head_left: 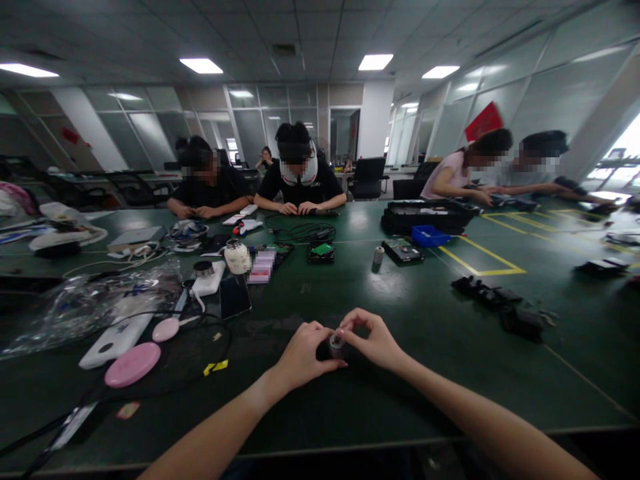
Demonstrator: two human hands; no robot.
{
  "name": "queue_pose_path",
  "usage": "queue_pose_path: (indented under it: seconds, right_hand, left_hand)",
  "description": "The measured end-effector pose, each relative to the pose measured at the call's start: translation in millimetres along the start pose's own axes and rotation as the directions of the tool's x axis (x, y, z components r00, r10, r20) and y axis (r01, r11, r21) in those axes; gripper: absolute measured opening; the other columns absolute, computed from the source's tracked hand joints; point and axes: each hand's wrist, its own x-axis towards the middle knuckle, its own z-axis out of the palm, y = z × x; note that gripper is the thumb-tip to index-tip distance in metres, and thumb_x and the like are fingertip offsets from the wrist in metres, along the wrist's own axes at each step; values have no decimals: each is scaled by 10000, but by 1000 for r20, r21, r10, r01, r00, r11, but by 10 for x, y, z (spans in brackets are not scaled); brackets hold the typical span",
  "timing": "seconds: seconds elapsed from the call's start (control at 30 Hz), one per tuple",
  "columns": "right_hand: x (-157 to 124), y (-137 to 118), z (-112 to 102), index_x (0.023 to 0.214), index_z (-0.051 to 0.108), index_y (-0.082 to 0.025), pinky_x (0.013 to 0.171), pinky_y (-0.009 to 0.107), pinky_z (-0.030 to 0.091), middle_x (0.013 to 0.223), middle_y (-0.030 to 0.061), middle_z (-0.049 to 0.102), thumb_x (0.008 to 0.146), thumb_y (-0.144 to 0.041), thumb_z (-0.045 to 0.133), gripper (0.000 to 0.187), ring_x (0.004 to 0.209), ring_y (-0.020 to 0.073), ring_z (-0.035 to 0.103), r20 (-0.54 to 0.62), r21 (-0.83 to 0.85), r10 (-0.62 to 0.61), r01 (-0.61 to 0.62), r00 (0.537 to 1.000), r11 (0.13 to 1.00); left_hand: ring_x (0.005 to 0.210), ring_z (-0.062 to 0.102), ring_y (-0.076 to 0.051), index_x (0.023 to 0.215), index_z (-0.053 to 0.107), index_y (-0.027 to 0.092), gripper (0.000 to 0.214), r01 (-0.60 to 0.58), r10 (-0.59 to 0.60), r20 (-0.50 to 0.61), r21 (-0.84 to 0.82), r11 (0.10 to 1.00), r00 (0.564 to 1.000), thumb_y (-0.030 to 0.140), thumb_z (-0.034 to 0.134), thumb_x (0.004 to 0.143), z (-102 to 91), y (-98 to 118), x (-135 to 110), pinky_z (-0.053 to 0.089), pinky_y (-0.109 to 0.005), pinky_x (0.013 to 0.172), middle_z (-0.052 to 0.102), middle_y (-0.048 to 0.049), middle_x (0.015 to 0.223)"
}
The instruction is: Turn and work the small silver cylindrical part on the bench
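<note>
- While we sat at the green table (400,400), our left hand (303,350) and our right hand (373,340) were close together, near us and in the middle.
- Both hands pinched one small round metal part (336,345) with their fingertips.
- It sat right between the two hands; we could not tell if it touched the table.
- We thought the work on it was under way and not done, since both hands were clamped on it. What was left was too small to see.
- A pink disc (133,365) and a black cable (220,333) lay to the left, well apart from our hands.
- A small can (379,255) and a blue tray (430,236) stood farther off.
- Other people worked at the far side.
</note>
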Motion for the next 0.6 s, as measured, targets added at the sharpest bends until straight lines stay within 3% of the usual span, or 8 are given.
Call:
queue_pose_path:
  seconds: [0.1,0.23,0.4,0.6]
  right_hand:
    - [9,-10,-42,960,609,-186,705,316,506,740,21,667,853,-361,642,207,711,171,643,-27,23,-7,8,1000,1000]
    - [-6,-16,-53,1132,581,-209,727,332,516,941,52,713,804,-318,702,367,707,162,638,91,9,-42,41,995,999]
    - [-26,-29,-11,938,697,-211,626,293,504,912,50,720,799,-321,698,177,712,165,631,106,-75,-36,44,994,996]
    - [-19,-18,-5,870,708,-201,568,273,466,821,38,710,781,-323,711,151,656,153,600,81,-80,-7,13,997,997]
  left_hand:
    - [868,565,-226,1018,667,213,446,1,-1,3,-3,1000,1000,492,783,690,-11,9,-1,435,-329,768,634,-43,955]
    - [884,566,-231,1046,663,213,451,-7,7,11,0,1000,1000,473,784,698,-19,10,3,440,-334,776,637,-49,969]
    - [887,570,-230,1014,671,209,423,-6,6,11,-6,1000,1000,478,775,705,-18,5,2,443,-331,776,639,-49,963]
    - [883,566,-226,1028,665,218,417,-7,7,18,-3,1000,1000,469,771,714,-12,10,4,431,-325,766,641,-42,953]
